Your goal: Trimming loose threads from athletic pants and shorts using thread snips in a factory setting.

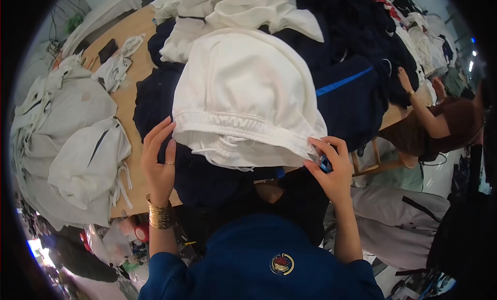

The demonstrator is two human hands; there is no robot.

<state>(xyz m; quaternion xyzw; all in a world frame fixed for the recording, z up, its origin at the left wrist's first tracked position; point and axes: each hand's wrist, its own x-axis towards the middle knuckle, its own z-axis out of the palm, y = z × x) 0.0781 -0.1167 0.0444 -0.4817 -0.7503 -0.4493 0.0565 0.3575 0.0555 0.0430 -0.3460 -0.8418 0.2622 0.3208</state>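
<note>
A white garment with a gathered elastic waistband (pixel 243 83) lies in front of me, its waist opening toward me and a bunched drawcord showing inside. My left hand (pixel 158 163) is at the left end of the waistband, fingertips touching the fabric edge, fingers stretched and thumb apart. At the right end, my right hand (pixel 334 168) is closed around small blue thread snips (pixel 325 164). Its index finger and thumb are at the waistband's corner, with the metal blades between them. Whether they also pinch the cloth is hard to tell.
Dark navy garments (pixel 352 98) are piled under and behind the white one. More white garments (pixel 88 150) cover the left of the wooden table (pixel 129 98), near a small dark object (pixel 107 50). Another person's arm (pixel 429 114) reaches in at right. Grey garments (pixel 393 217) hang lower right.
</note>
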